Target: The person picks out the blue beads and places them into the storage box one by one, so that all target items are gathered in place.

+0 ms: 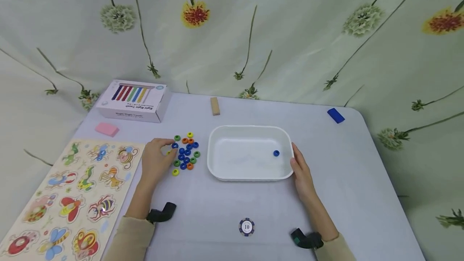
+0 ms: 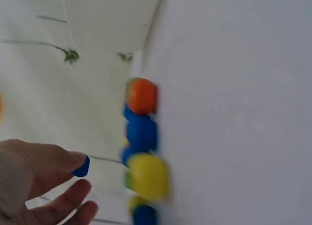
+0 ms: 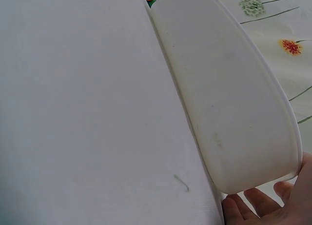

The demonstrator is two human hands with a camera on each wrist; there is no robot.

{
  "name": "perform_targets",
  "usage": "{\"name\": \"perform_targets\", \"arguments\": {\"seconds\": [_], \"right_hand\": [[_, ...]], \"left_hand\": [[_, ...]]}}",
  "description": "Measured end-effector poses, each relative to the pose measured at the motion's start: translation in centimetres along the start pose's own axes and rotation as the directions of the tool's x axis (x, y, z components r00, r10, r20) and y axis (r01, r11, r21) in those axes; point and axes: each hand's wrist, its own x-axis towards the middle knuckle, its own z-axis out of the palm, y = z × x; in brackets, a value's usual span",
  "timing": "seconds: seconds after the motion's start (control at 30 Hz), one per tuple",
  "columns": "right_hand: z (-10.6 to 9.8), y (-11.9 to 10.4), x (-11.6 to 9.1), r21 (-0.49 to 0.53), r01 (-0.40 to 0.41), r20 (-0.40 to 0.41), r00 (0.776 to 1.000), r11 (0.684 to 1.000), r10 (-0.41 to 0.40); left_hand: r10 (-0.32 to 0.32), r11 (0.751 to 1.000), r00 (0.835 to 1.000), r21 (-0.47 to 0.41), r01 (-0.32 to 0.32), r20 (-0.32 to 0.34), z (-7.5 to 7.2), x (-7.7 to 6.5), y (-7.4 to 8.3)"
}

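Note:
My left hand (image 1: 156, 160) pinches a blue bead (image 2: 82, 166) between thumb and fingertip, at the left side of a cluster of beads. Blue, green, orange and yellow beads (image 1: 187, 152) lie close together on the table, seen nearly edge-on in the left wrist view. To their right stands a shallow white tray (image 1: 246, 176) with rounded corners. One blue bead (image 1: 276, 153) lies inside it, toward the right end. My right hand (image 1: 303, 174) holds the tray's right end, its thumb at the rim and fingers along the outer wall.
An illustrated insect board (image 1: 79, 184) covers the table's left side. Behind it are a pink block (image 1: 106, 129) and a white box (image 1: 134, 102). A wooden block (image 1: 215, 106) and a blue block (image 1: 336, 115) lie toward the back. A poker chip (image 1: 247, 226) lies in front.

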Motion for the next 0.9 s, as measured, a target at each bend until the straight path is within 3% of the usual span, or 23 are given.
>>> {"name": "perform_targets", "arguments": {"seconds": [0.1,0.2,0.33,0.47,0.57,0.67,0.8,0.9], "right_hand": [[-0.2,-0.1,0.0,0.001,0.001,-0.001,1.0,1.0,-0.001],[-0.2,-0.8,-0.1,0.008,0.005,-0.004,1.0,1.0,-0.005],[0.3,-1.8,0.0,0.001,0.003,0.002,1.0,1.0,-0.003],[0.8,-1.9,0.4,-0.006,-0.01,0.0,1.0,1.0,0.01],[1.0,-1.5,0.8,0.007,-0.016,0.001,1.0,1.0,0.016],[1.0,-1.5,0.9,0.009,-0.018,0.002,1.0,1.0,0.018],[0.8,-1.9,0.5,-0.012,-0.02,-0.01,1.0,1.0,0.02],[0.3,-2.0,0.2,-0.021,-0.021,-0.03,0.999,1.0,0.021]], "left_hand": [[0.078,0.997,0.997,-0.031,-0.077,0.015,-0.4,0.7,4.6],[0.141,0.974,0.98,-0.196,-0.112,0.143,0.5,1.6,9.6],[0.22,0.905,0.917,-0.421,-0.064,0.332,4.4,2.8,14.0],[0.236,0.861,0.872,-0.508,0.017,0.429,9.0,3.4,16.1],[0.208,0.877,0.856,-0.478,0.051,0.473,11.9,3.6,16.7],[0.177,0.914,0.845,-0.402,0.049,0.504,14.3,4.0,16.5],[0.134,0.965,0.832,-0.262,0.014,0.538,16.4,4.0,16.1],[0.138,0.983,0.813,-0.181,-0.04,0.565,17.3,3.6,16.3]]}}
